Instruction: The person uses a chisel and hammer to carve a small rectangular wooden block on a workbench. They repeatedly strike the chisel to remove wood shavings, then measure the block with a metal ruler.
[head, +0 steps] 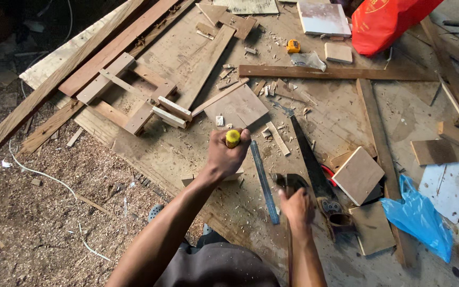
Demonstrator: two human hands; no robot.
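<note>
My left hand (227, 154) is closed around a tool with a yellow handle end (232, 137), held upright over a small wooden block (237, 176) on the plywood floor board (187, 154). My right hand (296, 206) grips a hammer (289, 182) by its handle, its dark head raised just right of the left hand. A metal ruler (264, 180) lies between the two hands. A hand saw (314, 170) with a dark handle lies to the right of the hammer.
Offcuts and square wooden boards (358, 175) lie around, with a nailed wooden frame (139, 101) at upper left. A long plank (336, 73) crosses the top. A blue plastic bag (418, 218) is at right, a red bag (383, 21) at top. Sawdust covers the ground at left.
</note>
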